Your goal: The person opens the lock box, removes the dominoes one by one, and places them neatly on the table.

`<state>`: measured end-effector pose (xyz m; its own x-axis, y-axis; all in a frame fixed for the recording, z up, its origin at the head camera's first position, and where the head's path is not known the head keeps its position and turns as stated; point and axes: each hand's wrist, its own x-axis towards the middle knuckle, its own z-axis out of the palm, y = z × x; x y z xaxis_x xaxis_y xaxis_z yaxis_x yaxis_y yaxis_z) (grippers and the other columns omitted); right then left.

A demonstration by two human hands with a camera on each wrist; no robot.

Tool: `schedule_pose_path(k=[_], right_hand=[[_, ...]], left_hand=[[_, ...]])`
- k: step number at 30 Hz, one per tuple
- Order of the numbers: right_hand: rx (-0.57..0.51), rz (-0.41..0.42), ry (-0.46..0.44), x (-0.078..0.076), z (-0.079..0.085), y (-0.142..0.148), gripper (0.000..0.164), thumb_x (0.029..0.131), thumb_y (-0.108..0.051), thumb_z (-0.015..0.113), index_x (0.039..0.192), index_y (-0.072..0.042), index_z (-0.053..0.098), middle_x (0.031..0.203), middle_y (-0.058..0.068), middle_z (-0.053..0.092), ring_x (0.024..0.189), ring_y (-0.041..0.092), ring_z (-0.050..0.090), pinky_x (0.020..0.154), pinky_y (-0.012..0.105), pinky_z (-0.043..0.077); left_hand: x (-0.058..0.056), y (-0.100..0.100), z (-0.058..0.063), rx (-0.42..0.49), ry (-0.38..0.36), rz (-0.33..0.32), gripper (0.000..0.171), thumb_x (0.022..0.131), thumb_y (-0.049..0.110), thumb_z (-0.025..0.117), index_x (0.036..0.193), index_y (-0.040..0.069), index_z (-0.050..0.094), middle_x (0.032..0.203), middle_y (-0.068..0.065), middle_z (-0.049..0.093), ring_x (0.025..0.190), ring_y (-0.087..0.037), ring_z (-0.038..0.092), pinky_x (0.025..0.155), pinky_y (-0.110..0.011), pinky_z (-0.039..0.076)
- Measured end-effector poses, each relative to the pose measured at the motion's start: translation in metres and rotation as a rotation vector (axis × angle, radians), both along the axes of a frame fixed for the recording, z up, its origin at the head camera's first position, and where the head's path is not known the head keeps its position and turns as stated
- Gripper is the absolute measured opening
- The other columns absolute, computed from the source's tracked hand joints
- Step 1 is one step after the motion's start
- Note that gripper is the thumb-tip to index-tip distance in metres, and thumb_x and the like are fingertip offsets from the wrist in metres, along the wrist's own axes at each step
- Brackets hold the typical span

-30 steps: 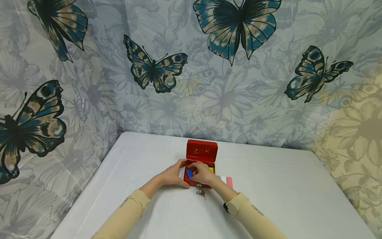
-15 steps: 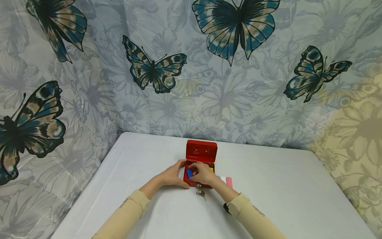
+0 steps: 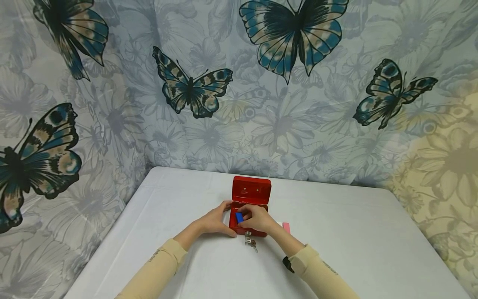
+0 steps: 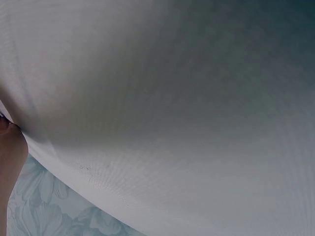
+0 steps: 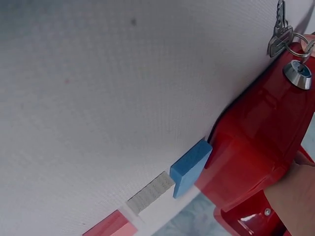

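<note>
A red metal cash box [image 3: 248,231] stands on the table, its lid [image 3: 251,190] raised. My left hand [image 3: 215,220] holds the box's left side, thumb at the front corner and fingers at the back one. Over the box's inside, my right hand [image 3: 257,218] pinches a blue block [image 3: 239,217] between thumb and fingers. In the right wrist view part of that hand [image 5: 294,196] shows beyond the red wall; its fingertips are hidden. From the lock at the front hang keys [image 5: 281,40]. Only a sliver of my left hand [image 4: 11,152] enters the left wrist view.
To the right of the box lie a lighter blue block [image 5: 191,167], a white block [image 5: 151,192] and a pink block [image 5: 110,226] in a row. A white cloth covers the table [image 3: 343,232]. Butterfly-printed fabric [image 3: 284,124] hangs behind it.
My right hand and the blue block have shifted slightly right inside the box. A yellow piece seen there earlier is now hidden behind the hand. My left hand keeps its hold.
</note>
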<state>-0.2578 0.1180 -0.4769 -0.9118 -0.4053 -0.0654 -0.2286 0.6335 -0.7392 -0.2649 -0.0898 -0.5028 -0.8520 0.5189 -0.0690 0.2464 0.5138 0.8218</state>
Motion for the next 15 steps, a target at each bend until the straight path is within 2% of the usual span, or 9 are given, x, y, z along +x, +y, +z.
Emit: schedule_pose_path(k=[7,15], right_hand=[[-0.039,-0.025,-0.034,0.0036,0.004,0.0036,0.043,0.08,-0.014,0.08,0.119,-0.003,0.064,0.109,0.011,0.067,0.092,0.024,0.066,0.086,0.045,0.055],[-0.091,-0.053,-0.089,0.0048,0.0034,0.0106,0.046,0.081,-0.02,0.08,0.122,-0.008,0.064,0.109,0.008,0.067,0.097,0.023,0.064,0.086,0.044,0.055]], left_hand=[[-0.0001,0.0001,-0.0011,0.007,0.0,-0.004,0.101,0.069,0.031,0.089,0.148,0.012,0.028,0.15,-0.011,0.039,0.138,-0.027,0.035,0.113,-0.05,0.028],[0.0004,0.0007,-0.0008,-0.001,0.009,-0.004,0.101,0.068,0.031,0.089,0.148,0.013,0.029,0.149,-0.01,0.04,0.138,-0.027,0.036,0.113,-0.05,0.028]])
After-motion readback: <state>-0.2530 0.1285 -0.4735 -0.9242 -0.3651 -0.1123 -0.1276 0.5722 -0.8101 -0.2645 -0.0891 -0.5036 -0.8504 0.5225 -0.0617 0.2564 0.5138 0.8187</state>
